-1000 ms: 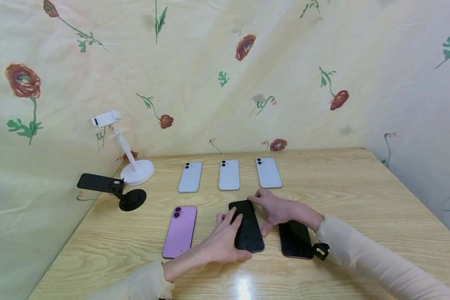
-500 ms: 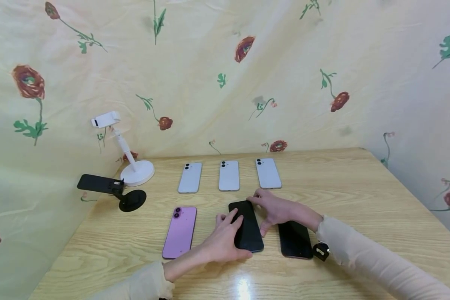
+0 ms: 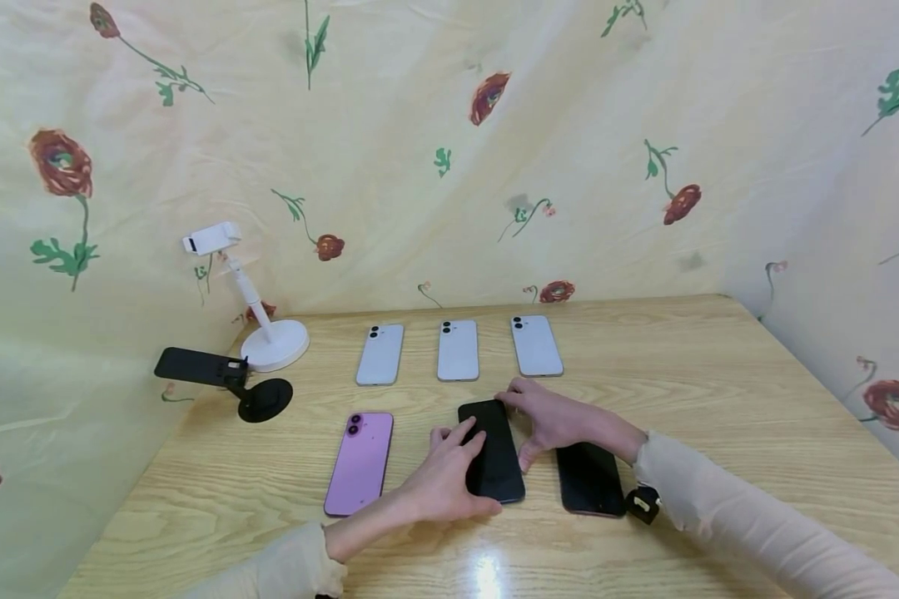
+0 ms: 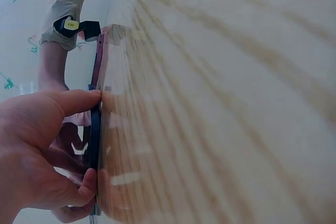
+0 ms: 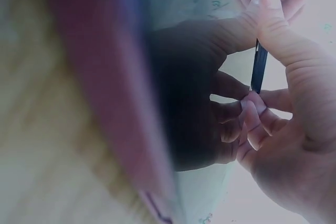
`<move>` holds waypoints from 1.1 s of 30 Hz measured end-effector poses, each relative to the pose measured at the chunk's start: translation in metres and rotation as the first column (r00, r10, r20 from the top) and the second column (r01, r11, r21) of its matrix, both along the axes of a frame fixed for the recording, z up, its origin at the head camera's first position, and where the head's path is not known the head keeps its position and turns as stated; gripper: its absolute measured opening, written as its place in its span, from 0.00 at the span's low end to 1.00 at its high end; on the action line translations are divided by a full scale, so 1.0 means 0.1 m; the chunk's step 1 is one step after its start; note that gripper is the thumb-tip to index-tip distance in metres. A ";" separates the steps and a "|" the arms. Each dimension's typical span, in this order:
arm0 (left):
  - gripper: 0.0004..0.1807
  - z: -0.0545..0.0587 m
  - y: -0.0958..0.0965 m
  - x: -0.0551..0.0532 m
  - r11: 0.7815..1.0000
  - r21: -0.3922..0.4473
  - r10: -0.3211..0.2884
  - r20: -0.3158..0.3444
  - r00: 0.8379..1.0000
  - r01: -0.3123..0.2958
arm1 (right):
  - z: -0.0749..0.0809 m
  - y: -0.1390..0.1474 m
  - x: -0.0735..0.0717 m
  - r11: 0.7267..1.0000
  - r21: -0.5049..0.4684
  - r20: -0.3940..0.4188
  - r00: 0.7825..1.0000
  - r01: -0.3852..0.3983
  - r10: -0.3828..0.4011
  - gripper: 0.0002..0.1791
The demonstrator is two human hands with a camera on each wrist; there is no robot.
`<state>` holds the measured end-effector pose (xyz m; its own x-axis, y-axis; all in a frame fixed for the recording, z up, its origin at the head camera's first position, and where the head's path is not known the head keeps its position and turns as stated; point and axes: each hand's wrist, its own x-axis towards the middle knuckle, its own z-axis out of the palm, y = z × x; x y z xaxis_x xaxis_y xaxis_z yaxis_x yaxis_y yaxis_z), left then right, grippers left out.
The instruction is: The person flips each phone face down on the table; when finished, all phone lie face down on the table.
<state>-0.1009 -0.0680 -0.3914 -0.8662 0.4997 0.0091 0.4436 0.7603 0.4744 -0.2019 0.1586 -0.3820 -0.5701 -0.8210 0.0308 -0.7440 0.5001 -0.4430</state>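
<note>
A dark-faced smartphone [image 3: 499, 466] lies flat on the table between both hands. My left hand [image 3: 445, 482] grips its lower left side, the thumb at the bottom edge and fingertips at the left edge. My right hand [image 3: 553, 416] holds the same phone, index finger at the top right corner and thumb on the right edge. The left wrist view shows the phone's blue-dark side edge [image 4: 95, 140] between thumb and fingers. Under the right forearm lies another phone, black screen up [image 3: 592, 487], with a pinkish side [image 5: 105, 77] blurred close in the right wrist view.
A lilac phone [image 3: 360, 464] lies back up on the left. Three white phones [image 3: 379, 355] form a row behind. At the far left stand a white phone stand [image 3: 273, 345] and a black phone stand [image 3: 265, 400]. Floral cloth [image 3: 389, 150] hangs behind the wooden table [image 3: 689, 366].
The held phone's lower end has shifted very slightly left, so it lies a touch straighter. Both hands keep their places on it. Other phones have not moved.
</note>
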 end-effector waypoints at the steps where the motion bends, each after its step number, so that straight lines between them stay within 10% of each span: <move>1: 0.51 0.00 0.00 0.00 1.000 0.001 -0.001 0.000 1.000 0.001 | 0.00 0.00 0.00 1.000 -0.003 -0.001 1.000 -0.001 0.001 0.60; 33: 0.53 0.07 -0.16 0.01 0.988 0.143 -0.062 0.080 0.995 0.050 | 0.08 -0.07 0.03 0.974 -0.227 0.120 0.993 0.013 0.015 0.58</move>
